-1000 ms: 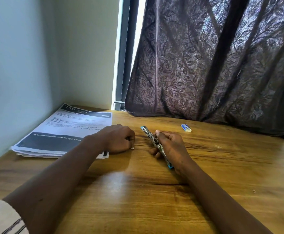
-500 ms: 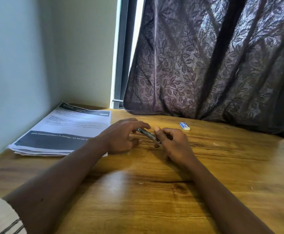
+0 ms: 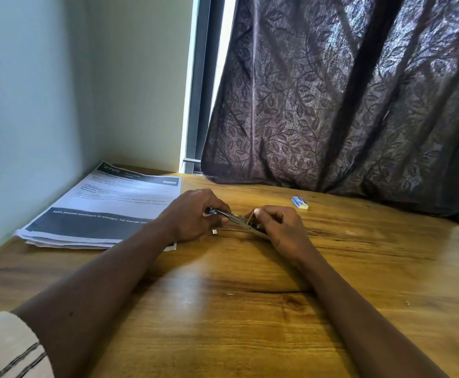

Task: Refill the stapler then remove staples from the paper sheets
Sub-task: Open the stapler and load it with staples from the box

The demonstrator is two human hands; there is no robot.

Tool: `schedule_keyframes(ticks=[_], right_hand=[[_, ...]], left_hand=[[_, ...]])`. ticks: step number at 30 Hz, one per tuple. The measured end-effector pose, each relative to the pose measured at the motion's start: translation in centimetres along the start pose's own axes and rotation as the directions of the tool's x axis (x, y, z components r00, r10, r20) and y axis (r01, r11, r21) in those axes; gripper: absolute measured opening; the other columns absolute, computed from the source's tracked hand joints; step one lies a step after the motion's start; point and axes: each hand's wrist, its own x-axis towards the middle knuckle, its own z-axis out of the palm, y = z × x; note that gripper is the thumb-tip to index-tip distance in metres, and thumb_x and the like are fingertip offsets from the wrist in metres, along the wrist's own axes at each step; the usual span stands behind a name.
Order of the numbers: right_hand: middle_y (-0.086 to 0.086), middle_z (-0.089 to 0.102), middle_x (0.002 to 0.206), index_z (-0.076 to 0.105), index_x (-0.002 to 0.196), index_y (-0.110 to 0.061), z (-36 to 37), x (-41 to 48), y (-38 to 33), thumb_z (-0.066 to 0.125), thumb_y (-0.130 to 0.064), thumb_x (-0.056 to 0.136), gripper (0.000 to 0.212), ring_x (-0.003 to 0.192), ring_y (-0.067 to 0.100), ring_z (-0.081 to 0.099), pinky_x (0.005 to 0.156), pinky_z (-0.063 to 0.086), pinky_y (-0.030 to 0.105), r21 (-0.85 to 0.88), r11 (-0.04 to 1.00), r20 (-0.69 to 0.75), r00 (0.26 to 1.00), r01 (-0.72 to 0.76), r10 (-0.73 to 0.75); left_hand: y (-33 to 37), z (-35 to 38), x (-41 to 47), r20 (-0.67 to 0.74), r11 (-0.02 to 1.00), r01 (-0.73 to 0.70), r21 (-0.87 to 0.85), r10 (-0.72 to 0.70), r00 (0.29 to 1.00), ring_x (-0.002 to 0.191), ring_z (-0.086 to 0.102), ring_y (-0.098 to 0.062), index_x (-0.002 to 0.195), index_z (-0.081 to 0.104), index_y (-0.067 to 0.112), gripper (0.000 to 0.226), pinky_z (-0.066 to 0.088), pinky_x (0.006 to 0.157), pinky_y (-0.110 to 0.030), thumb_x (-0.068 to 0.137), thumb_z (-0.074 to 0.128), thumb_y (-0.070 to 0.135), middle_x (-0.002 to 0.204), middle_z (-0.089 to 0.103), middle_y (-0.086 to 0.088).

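A small metal stapler (image 3: 239,220) with a blue end lies low over the wooden table (image 3: 250,309) between both hands. My left hand (image 3: 192,216) grips its left, blue end. My right hand (image 3: 274,227) pinches its right part with thumb and fingertips; what sits under those fingers is hidden. A short strip of staples (image 3: 215,232) lies on the table just below my left hand. A stack of printed paper sheets (image 3: 108,208) rests at the left, by the wall.
A small blue and white staple box (image 3: 299,202) lies at the back right near the dark curtain (image 3: 345,105). Loose bent staples (image 3: 230,293) dot the wood. The wall closes off the left side.
My left hand left the table beside the staple strip, reached right and took hold of the stapler's end. The stapler turned from pointing away to lying across between both hands.
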Motion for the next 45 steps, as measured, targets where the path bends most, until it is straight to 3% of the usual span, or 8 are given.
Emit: schedule_keyframes(ticks=[7, 15, 20, 23, 29, 38, 42, 45], right_hand=[[-0.01, 0.076, 0.089, 0.08, 0.098, -0.026, 0.7, 1.0, 1.3, 0.062, -0.031, 0.099, 0.018, 0.089, 0.007, 0.068, 0.087, 0.058, 0.039, -0.021, 0.999, -0.044, 0.998, -0.039, 0.038], [-0.012, 0.074, 0.086, 0.078, 0.093, -0.023, -0.1, 1.5, 2.4, 0.064, -0.023, 0.098, 0.015, 0.083, 0.002, 0.067, 0.069, 0.049, 0.016, -0.042, 0.998, -0.189, 0.981, -0.037, 0.028], [-0.011, 0.071, 0.087, 0.073, 0.099, -0.026, -1.4, 2.2, 3.7, 0.063, -0.024, 0.094, 0.011, 0.073, 0.004, 0.063, 0.059, 0.047, 0.024, -0.071, 0.98, -0.458, 0.879, -0.184, 0.132], [-0.009, 0.071, 0.103, 0.069, 0.111, -0.029, -2.0, 3.6, 4.6, 0.067, -0.029, 0.086, 0.025, 0.089, 0.012, 0.067, 0.076, 0.058, 0.038, -0.111, 0.941, -0.553, 0.806, -0.32, 0.209], [0.01, 0.058, 0.136, 0.057, 0.133, -0.018, -3.9, 8.1, 7.0, 0.071, -0.035, 0.083, 0.055, 0.125, 0.03, 0.055, 0.1, 0.046, 0.038, -0.368, 0.821, -0.495, 0.84, -0.436, 0.224], [0.013, 0.053, 0.139, 0.056, 0.133, -0.013, -3.8, 11.7, 7.5, 0.07, -0.05, 0.087, 0.061, 0.126, 0.032, 0.049, 0.092, 0.047, 0.04, -0.569, 0.555, -0.506, 0.79, -0.607, 0.347], [0.006, 0.069, 0.111, 0.069, 0.111, -0.016, -4.5, 11.8, 8.7, 0.073, -0.049, 0.081, 0.045, 0.106, 0.026, 0.063, 0.088, 0.054, 0.039, -0.48, 0.651, -0.528, 0.786, -0.589, 0.322], [-0.002, 0.071, 0.081, 0.074, 0.102, -0.017, -4.7, 10.9, 7.6, 0.073, -0.039, 0.086, 0.028, 0.076, 0.018, 0.068, 0.07, 0.056, 0.035, -0.126, 0.88, -0.528, 0.782, -0.459, 0.332]], left_hand=[[0.7, 0.0, 0.1, 0.041, 0.988, 0.157, -0.01, -0.157, 0.987, 0.089, 0.05, -0.006, 0.113, 0.078, 0.032, 0.024, 0.042, 0.075, -0.027, 0.09, 0.074, 0.036, 0.093, 0.056, 0.015], [1.3, 0.1, -0.2, 0.053, 0.978, 0.206, -0.01, -0.205, 0.977, 0.108, 0.059, -0.016, 0.124, 0.072, 0.029, 0.04, 0.05, 0.093, -0.04, 0.098, 0.055, 0.053, 0.125, 0.066, 0.001], [0.8, 0.4, -0.5, 0.276, 0.964, 0.154, 0.215, -0.211, 0.938, 0.147, 0.034, -0.025, 0.157, 0.033, 0.028, 0.108, 0.028, 0.119, -0.051, 0.073, 0.021, 0.097, 0.165, 0.03, -0.001], [0.3, 0.7, -0.5, 0.387, 0.961, 0.096, 0.261, -0.195, 0.901, 0.155, 0.018, -0.023, 0.162, 0.014, 0.028, 0.138, 0.014, 0.125, -0.049, 0.05, 0.017, 0.11, 0.171, 0.012, 0.002], [0.3, 1.1, -0.3, 0.41, 0.969, 0.087, 0.232, -0.179, 0.894, 0.156, 0.014, -0.025, 0.162, 0.009, 0.029, 0.129, 0.007, 0.126, -0.05, 0.06, 0.042, 0.101, 0.172, 0.008, 0.002], [0.5, 1.2, -0.4, 0.397, 0.969, 0.079, 0.236, -0.17, 0.902, 0.155, 0.019, -0.025, 0.16, 0.018, 0.031, 0.121, 0.012, 0.126, -0.05, 0.063, 0.046, 0.098, 0.171, 0.013, 0.003], [0.8, 1.1, -0.4, 0.376, 0.964, 0.082, 0.252, -0.175, 0.91, 0.154, 0.02, -0.026, 0.159, 0.02, 0.031, 0.124, 0.015, 0.126, -0.051, 0.06, 0.045, 0.1, 0.17, 0.016, 0.002], [0.5, 1.3, -0.3, 0.364, 0.964, 0.082, 0.253, -0.173, 0.915, 0.155, 0.02, -0.025, 0.159, 0.021, 0.031, 0.128, 0.015, 0.125, -0.052, 0.055, 0.041, 0.104, 0.17, 0.017, 0.001]])
